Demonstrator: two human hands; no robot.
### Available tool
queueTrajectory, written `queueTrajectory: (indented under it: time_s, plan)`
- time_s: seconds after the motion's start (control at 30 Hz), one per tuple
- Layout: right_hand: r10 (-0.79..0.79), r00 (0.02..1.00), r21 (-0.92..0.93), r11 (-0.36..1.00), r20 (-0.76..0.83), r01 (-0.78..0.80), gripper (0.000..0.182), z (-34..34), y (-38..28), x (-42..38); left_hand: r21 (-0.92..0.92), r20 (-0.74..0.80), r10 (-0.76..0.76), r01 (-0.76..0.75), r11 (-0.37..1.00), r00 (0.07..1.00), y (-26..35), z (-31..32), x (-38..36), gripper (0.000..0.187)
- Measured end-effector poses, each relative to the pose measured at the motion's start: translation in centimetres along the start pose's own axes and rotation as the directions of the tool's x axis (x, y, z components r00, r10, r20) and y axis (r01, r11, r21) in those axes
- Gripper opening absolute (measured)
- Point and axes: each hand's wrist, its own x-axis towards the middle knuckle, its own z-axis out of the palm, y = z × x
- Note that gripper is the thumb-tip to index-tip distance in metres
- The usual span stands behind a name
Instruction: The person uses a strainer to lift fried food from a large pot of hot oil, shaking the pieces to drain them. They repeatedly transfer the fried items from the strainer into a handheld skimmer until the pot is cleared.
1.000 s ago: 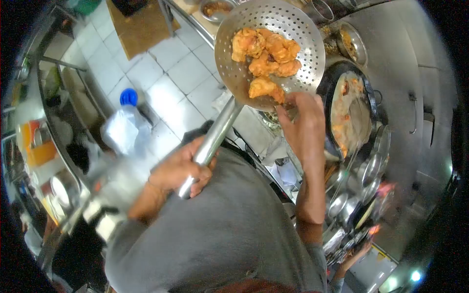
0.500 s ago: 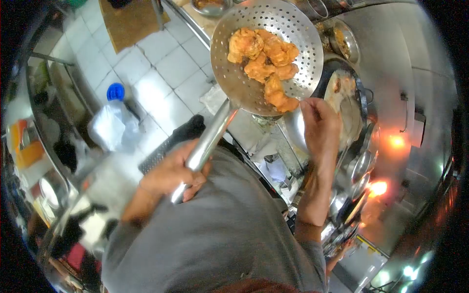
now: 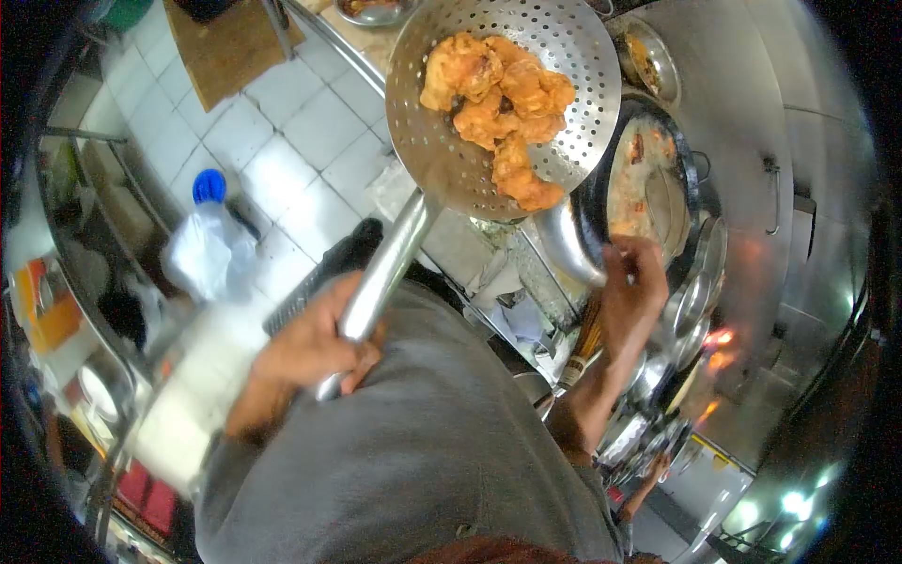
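My left hand (image 3: 315, 343) is wrapped around the metal handle of a large perforated strainer (image 3: 587, 113), which is held up at the top of the view. Several pieces of golden fried chicken (image 3: 498, 103) lie together in its bowl. Below and to the right of the strainer is my right hand (image 3: 636, 282), apart from it, with its fingers curled in; whether anything is between them is hidden. Just beyond those fingertips, a dark wok (image 3: 589, 202) holds bubbling oil with a few bits at its surface.
Metal bowls with food stand beyond the strainer, one at the upper right (image 3: 650, 61). Flames (image 3: 719, 338) burn beside stacked pans on the right. A blue-topped plastic bag (image 3: 211, 244) stands on the tiled floor. Another person's arm (image 3: 644, 489) shows at lower right.
My right hand has drawn away from the chicken at the strainer's rim, down toward me. The strainer has shifted slightly left and up in view. The flames on the right look smaller.
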Motion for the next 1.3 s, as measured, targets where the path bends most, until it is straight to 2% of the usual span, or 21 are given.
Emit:
queueTrajectory:
  time_s: [0.13,0.2,0.27,0.37,0.43,0.5,0.57,0.6,0.63,0.7,0.73,0.77,0.83,0.9,0.97,1.0,1.03,1.1,1.17,1.23,1.3]
  plan:
    - [0.101,0.983,-0.048,0.993,-0.154,-0.109,0.01,-3.3,5.4,-2.4,0.041,0.037,0.005,-0.006,0.999,0.999,0.3,-0.1,0.0,0.068]
    - [0.141,0.946,-0.267,0.938,-0.291,-0.222,0.015,-6.2,9.5,-4.1,0.078,0.038,0.009,-0.012,0.997,0.999,0.5,0.0,0.0,0.067]
    - [0.262,0.897,-0.468,0.781,-0.356,-0.413,0.026,-9.1,13.1,-5.7,0.115,0.04,0.011,-0.016,0.993,0.999,0.8,0.0,0.0,0.066]
    - [0.341,0.896,-0.604,0.662,-0.284,-0.444,0.042,-12.2,21.3,-9.7,0.144,0.034,0.006,-0.011,0.989,0.999,1.0,0.1,-0.2,0.062]
    - [0.336,0.906,-0.628,0.653,-0.258,-0.422,0.05,-12.1,24.5,-12.6,0.092,-0.042,0.028,-0.024,0.995,0.999,0.6,0.5,-0.4,0.079]
    - [0.33,0.916,-0.654,0.645,-0.227,-0.395,0.061,-11.9,27.1,-14.9,0.088,-0.054,0.018,-0.013,0.996,0.998,1.0,0.7,-0.5,0.076]
    - [0.72,0.68,-0.547,0.515,-0.143,-0.66,0.086,-11.5,29.9,-17.2,0.084,-0.071,0.006,0.0,0.997,0.997,1.8,0.9,-0.6,0.074]
    - [0.558,0.824,-0.563,0.651,-0.099,-0.509,0.079,-10.3,30.1,-17.9,0.166,-0.071,-0.041,0.052,0.985,0.997,2.5,1.0,-0.5,0.071]
    - [0.557,0.826,-0.565,0.653,-0.092,-0.504,0.079,-10.6,30.2,-17.9,0.247,-0.075,-0.088,0.103,0.963,0.993,2.8,1.0,-0.4,0.067]
    - [0.88,0.42,-0.328,0.473,0.223,-0.818,0.072,-10.9,27.0,-16.7,0.274,-0.057,-0.056,0.07,0.959,0.997,2.9,0.8,-0.2,0.057]
    - [0.854,0.5,-0.178,0.52,0.144,-0.836,0.056,-9.9,27.3,-18.0,0.304,-0.032,-0.025,0.033,0.952,0.999,2.8,0.6,-0.1,0.047]
    - [0.853,0.501,-0.187,0.522,0.15,-0.832,0.056,-10.0,27.6,-18.3,0.296,-0.039,-0.025,0.035,0.955,0.999,2.8,0.5,-0.1,0.047]
    - [0.802,0.58,0.125,0.567,0.141,-0.814,0.045,-9.8,26.7,-17.6,0.248,-0.004,-0.015,0.015,0.969,1.0,2.7,0.4,0.0,0.044]
    - [0.8,0.582,0.171,0.559,0.149,-0.812,0.042,-9.7,24.8,-16.7,0.195,-0.01,-0.018,0.019,0.981,1.0,2.7,0.5,0.1,0.042]
    - [0.853,0.509,0.316,0.455,0.111,-0.832,0.042,-8.5,22.3,-15.2,0.359,-0.063,-0.025,0.047,0.932,0.998,2.9,0.6,0.4,0.039]
    - [0.849,0.516,0.277,0.472,0.113,-0.837,0.042,-8.1,21.5,-14.6,0.502,-0.051,0.055,-0.022,0.864,0.997,1.9,0.0,0.6,0.036]
    - [0.846,0.52,0.266,0.478,0.118,-0.837,0.042,-7.9,21.4,-14.2,0.492,-0.058,0.059,-0.023,0.87,0.997,1.7,0.0,0.5,0.036]
    - [0.801,0.567,0.043,0.57,0.191,-0.82,0.042,-7.5,21.3,-13.5,0.455,-0.09,0.031,0.013,0.89,0.995,1.4,0.6,0.6,0.034]
    - [0.799,0.579,0.015,0.584,0.164,-0.811,0.037,-7.1,21.5,-13.2,0.503,-0.091,0.049,0.004,0.864,0.995,0.5,0.9,0.8,0.035]
    - [0.705,0.697,-0.096,0.709,0.131,-0.699,0.031,-6.9,23.5,-13.5,0.556,-0.093,0.073,-0.009,0.831,0.993,-0.1,1.7,0.9,0.035]
    - [0.706,0.703,-0.186,0.705,0.083,-0.685,0.03,-6.7,24.2,-13.2,0.338,-0.1,-0.068,0.098,0.936,0.993,-0.4,3.2,0.8,0.047]
